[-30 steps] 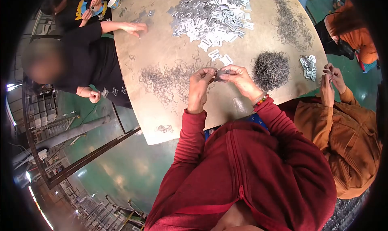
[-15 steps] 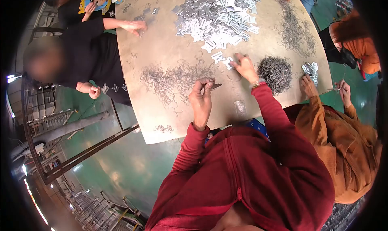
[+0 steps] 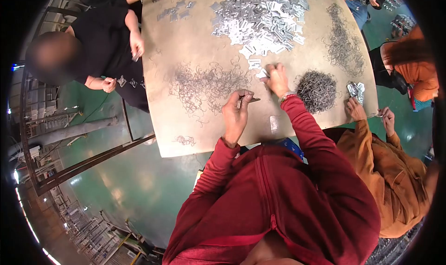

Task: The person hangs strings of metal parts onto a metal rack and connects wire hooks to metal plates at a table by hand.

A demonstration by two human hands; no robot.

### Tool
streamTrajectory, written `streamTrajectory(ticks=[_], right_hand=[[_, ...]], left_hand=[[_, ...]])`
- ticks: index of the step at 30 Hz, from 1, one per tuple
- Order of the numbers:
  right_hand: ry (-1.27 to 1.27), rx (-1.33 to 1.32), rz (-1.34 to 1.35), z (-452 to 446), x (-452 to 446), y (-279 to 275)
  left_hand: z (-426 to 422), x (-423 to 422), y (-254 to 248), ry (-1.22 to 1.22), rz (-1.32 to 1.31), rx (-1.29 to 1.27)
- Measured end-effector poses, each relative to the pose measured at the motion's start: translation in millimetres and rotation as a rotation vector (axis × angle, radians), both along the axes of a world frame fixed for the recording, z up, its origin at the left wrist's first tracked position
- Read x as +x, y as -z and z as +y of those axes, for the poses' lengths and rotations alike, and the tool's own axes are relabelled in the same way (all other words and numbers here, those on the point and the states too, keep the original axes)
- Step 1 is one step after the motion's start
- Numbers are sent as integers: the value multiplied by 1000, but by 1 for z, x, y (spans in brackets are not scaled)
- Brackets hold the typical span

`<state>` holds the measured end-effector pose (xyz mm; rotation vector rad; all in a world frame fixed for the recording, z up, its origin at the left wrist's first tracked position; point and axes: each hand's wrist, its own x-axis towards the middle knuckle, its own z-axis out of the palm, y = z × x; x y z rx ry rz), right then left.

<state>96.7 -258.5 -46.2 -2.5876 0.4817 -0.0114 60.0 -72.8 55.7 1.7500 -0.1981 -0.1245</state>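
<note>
My left hand (image 3: 236,114) is closed in a pinch on a small dark metal piece (image 3: 253,99), held above the table (image 3: 209,137). To its right and farther forward, my right hand (image 3: 278,80) has its fingertips on a silvery metal plate (image 3: 263,74), beside another loose plate (image 3: 254,63). These lie just below a large heap of metal plates (image 3: 262,21). A dense pile of thin curved wires (image 3: 317,91) is right of my right hand. Scattered curved wires (image 3: 200,86) spread to the left of my left hand.
A person in black (image 3: 100,42) is at the left edge, one hand holding metal pieces. On the right, a co-worker in a brown jacket (image 3: 385,172) has one hand by a small plate stack (image 3: 357,91). More wires (image 3: 344,42) lie at the right back. A clear object (image 3: 273,124) lies near the front edge.
My right hand has left the piece in my left hand and moved forward to the loose plates. My left hand still pinches its piece. The left person's arm has drawn back to the table edge.
</note>
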Motion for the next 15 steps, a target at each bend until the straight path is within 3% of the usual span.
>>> streamTrajectory(ticks=[4,6,9,12,13,15], right_hand=[[-104,-106,14,1,5,21],[-110,-93,102,-8,19,80],[-166,61,-319,4,6,11],[-55,208,-593,14,-12,-46],[108,642,-470,12,-11,-36],[157,1054,-443,11,-17,-40]], left_hand=[[2,1,1,30,-78,1],[3,-1,6,29,-67,-22],[1,-1,2,47,-7,-137],[4,2,-5,77,-73,-80],[2,2,-11,92,-68,-98],[-1,6,-1,84,-69,-130]])
